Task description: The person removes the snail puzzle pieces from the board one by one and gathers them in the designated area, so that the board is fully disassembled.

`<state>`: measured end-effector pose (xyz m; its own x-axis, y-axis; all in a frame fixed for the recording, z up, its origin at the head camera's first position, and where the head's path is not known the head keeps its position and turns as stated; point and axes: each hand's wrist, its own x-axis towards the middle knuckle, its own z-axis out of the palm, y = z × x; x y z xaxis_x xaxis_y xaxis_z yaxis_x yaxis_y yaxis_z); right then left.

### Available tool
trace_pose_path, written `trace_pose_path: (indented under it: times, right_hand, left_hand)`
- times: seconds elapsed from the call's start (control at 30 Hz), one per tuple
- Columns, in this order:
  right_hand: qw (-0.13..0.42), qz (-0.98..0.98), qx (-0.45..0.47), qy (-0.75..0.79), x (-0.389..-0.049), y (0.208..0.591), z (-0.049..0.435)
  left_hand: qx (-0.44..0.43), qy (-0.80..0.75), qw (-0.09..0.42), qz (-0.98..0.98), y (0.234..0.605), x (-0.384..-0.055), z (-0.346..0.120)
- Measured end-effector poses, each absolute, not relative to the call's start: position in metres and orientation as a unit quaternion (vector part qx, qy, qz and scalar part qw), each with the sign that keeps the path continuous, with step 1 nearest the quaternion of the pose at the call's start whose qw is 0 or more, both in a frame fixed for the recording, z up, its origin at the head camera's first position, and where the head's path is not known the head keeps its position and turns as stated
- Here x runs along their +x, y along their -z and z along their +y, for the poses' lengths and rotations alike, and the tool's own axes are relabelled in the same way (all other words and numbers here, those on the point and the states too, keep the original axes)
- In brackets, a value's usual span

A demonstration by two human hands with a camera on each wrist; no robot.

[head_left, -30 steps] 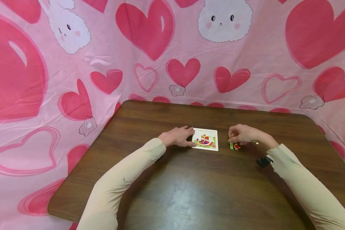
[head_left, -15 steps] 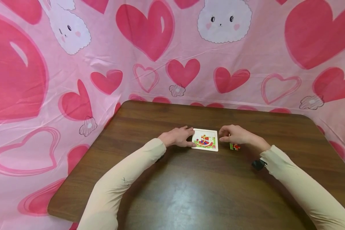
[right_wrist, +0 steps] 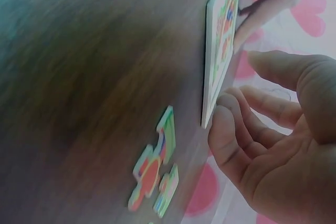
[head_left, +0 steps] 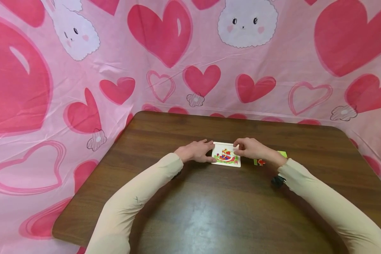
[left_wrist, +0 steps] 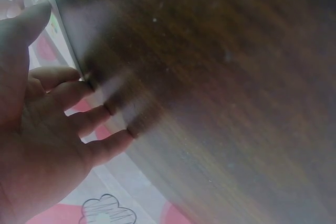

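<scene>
A white-framed picture puzzle (head_left: 226, 164) lies on the table, red, blue and green pieces across its lower part and a white area above. My left hand (head_left: 195, 151) rests at its left edge, fingers spread, fingertips and thumb right at the frame. My right hand (head_left: 250, 148) is over the frame's right edge, thumb and forefinger near the upper right corner. In the right wrist view its other fingers (right_wrist: 223, 129) are curled and the thumb stands apart; I cannot tell whether a piece is between the fingertips. Loose puzzle pieces (right_wrist: 149, 174) lie to the right of the frame.
A green loose piece (head_left: 282, 154) lies behind the right wrist, near a red and green one (head_left: 259, 162). The brown wooden table (head_left: 197, 204) meets a pink cloth (head_left: 165, 84) with hearts and rabbits at its back and left sides.
My right hand has moved left from the loose pieces to the puzzle's right edge, uncovering the green piece behind it. My left hand has stayed at the frame.
</scene>
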<state>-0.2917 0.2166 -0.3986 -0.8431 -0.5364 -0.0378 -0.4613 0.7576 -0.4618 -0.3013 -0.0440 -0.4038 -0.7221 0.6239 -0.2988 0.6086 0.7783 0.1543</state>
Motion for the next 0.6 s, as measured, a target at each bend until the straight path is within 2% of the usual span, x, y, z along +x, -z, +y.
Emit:
trace_pose_path:
  times: [0.33,0.6]
  right_hand:
    - [0.085,0.935,-0.272,0.211,-0.295,0.400,0.202]
    - [0.117,0.935,-0.253,0.219,-0.296,0.400,0.194]
  left_hand:
    - [0.330,-0.017,0.166,0.929,0.406,-0.303,-0.041]
    - [0.327,-0.024,0.169,0.929,0.404,-0.303,-0.044]
